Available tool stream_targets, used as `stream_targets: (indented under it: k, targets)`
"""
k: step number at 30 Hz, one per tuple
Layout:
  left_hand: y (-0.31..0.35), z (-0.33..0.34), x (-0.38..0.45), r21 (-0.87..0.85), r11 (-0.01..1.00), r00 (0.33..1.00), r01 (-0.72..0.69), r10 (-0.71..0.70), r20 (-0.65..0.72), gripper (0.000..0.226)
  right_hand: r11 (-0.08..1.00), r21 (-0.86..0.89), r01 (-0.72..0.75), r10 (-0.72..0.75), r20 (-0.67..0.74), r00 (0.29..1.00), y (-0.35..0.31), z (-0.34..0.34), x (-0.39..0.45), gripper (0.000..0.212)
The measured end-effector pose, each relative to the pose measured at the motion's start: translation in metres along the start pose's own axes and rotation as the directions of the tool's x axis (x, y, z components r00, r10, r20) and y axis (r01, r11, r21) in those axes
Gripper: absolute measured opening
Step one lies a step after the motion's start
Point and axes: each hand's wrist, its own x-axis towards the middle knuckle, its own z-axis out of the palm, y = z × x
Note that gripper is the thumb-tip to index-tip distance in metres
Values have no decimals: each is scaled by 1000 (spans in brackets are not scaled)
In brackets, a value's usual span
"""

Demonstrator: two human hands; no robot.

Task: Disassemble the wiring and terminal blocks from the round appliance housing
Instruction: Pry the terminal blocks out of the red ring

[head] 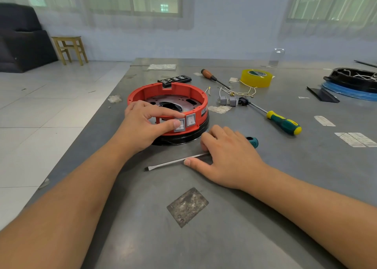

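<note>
Housing: round red plastic ring on a black base, set on the grey table near its left edge. Metal plate with holes visible inside; no wiring seen within. Two grey rocker switches sit in the front wall, the left one looking part-way out of its opening.

Left hand: fingers over the rim, thumb pressed on the left switch, pinching it against the wall.

Right hand: lies over a flat screwdriver on the table, fingers curled on its shaft; blue handle end shows past the knuckles. Whether it is gripped or merely covered cannot be told for sure.

Removed parts: two grey terminal blocks with thin wires, right of the housing, well apart from it.

Also present: green-and-yellow screwdriver, wood-handled screwdriver, yellow tape roll, second black housing at far right.

Handling, judged: housing light, stiff, apt to slide on the smooth table; steady it by the rim. Switches likely held by brittle plastic clips; take them at the bezel edges and press squarely outward, not by levering hard.
</note>
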Motion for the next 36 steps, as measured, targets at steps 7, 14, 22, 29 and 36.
stream_targets:
  k: [7,14,22,29,36]
  targets:
    - [-2,0,2,12,1000,1000,-12,12,-2,42,997,82,12,4,-191,982,-8,-3,7,55]
    - [-4,1,1,45,999,999,-27,29,-43,48,985,97,140,-101,-329,939,-10,-5,45,57]
    - [-7,3,1,111,993,998,-47,52,-40,52,971,28,237,-207,-396,894,-6,-3,52,35]
    - [-7,9,-3,220,966,985,-135,155,-75,41,961,171,215,-126,-420,898,-3,-2,43,39]
    - [4,13,-10,349,899,942,-264,318,-107,38,858,505,92,120,-371,921,9,-4,34,38]
